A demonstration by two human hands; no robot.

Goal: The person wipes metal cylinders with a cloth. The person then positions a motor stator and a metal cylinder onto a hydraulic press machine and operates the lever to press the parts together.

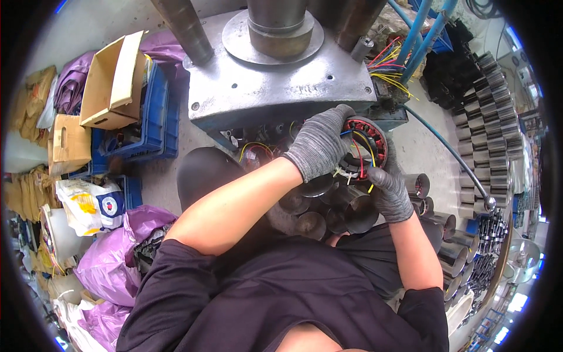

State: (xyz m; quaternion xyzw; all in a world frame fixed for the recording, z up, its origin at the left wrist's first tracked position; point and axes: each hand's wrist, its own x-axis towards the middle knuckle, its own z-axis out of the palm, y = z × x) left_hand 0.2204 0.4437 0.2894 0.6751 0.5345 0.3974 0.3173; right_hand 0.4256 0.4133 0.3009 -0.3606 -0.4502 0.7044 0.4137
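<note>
Between my two gloved hands is a motor stator [377, 138], a ring with red winding slots and blue, yellow and red lead wires [359, 154]. My left hand [321, 144], in a grey knit glove, is closed on the stator's left and upper rim. On the opposite side my right hand [390, 189], gloved alike, grips the lower right rim, its thumb near the wires. The stator is tilted, with its open bore turned partly toward me. It is held in front of the press table's near edge, above several metal cylinders [311, 225].
A press with a thick ram [278, 35] and a steel table [281, 82] stands ahead. To the right, a lever with a round end [489, 203] reaches out beside stacked metal sleeves [481, 135]. Blue crates [158, 111], a cardboard box [111, 88] and purple sacks [111, 258] are at left.
</note>
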